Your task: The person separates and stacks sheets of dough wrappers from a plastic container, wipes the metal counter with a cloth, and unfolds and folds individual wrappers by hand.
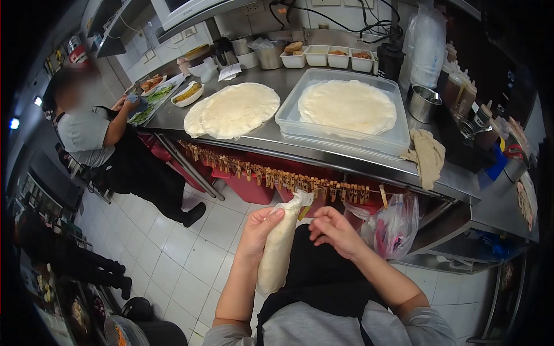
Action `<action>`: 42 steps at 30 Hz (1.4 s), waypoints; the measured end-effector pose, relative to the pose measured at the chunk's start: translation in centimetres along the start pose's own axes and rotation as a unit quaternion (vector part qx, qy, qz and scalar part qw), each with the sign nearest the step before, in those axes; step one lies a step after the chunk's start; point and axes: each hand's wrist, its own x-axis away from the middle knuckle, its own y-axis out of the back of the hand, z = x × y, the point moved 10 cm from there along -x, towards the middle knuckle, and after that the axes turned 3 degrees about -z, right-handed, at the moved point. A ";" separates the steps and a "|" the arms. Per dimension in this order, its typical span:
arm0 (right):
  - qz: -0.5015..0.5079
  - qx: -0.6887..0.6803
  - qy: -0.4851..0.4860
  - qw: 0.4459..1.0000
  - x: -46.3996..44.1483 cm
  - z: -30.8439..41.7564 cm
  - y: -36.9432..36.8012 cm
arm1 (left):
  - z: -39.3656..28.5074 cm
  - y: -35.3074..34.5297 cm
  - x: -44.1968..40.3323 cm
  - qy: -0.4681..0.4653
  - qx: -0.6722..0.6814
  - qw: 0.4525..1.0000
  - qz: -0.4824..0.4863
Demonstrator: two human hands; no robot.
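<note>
My left hand (259, 229) grips the upper part of a long pale roll (276, 254), with the thumb pressed across it. The roll hangs upright in front of my apron, and its top end is gathered into a twist of thin, whitish wrap (297, 201). What is inside cannot be made out. Just right of the twist, my right hand (337, 233) has loosely curled fingers with gaps between them, holding nothing that I can see. On the steel counter ahead lie overlapping flat dough rounds (236, 109). Another pale round (347, 107) rests in a clear plastic tub (287, 120).
Many wooden clothespins (277, 179) hang along the counter's front edge. A cloth (427, 155) drapes over that edge. White food containers (337, 57) and a metal cup (424, 102) stand behind. Another person (98, 130) works at the left; plastic bags (398, 228) hang below.
</note>
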 end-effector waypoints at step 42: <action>-0.171 0.557 0.360 0.728 4.7 11.5 4.0 | 4.2 1.3 0.8 0.070 -0.040 0.995 0.051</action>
